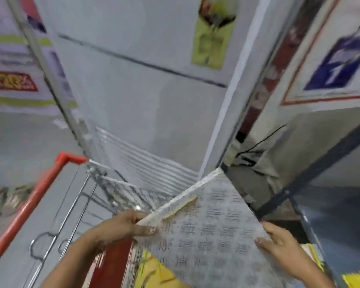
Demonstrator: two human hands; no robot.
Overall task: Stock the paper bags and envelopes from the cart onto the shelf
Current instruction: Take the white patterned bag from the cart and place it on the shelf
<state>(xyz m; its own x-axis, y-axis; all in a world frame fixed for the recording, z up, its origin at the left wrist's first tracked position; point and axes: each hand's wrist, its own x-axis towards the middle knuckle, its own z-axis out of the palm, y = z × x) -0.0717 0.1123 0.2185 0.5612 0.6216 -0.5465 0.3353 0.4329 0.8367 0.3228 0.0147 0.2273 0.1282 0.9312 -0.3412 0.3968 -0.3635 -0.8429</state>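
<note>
I hold a flat stack of white paper bags (212,231) printed with rows of grey characters, tilted above the cart. My left hand (123,225) grips its left edge, thumb on top. My right hand (279,242) grips its lower right corner. Under the stack lie yellow bags (154,273) inside the wire cart (104,183), which has a red handle bar (29,202). More yellow packs (355,280) show at the bottom right. The frame is motion-blurred.
A tall white cabinet (143,90) with a green sticker stands directly ahead, close behind the cart. To the right is a dark-framed shelf unit (312,175) with cables and a poster above. Grey floor lies to the left.
</note>
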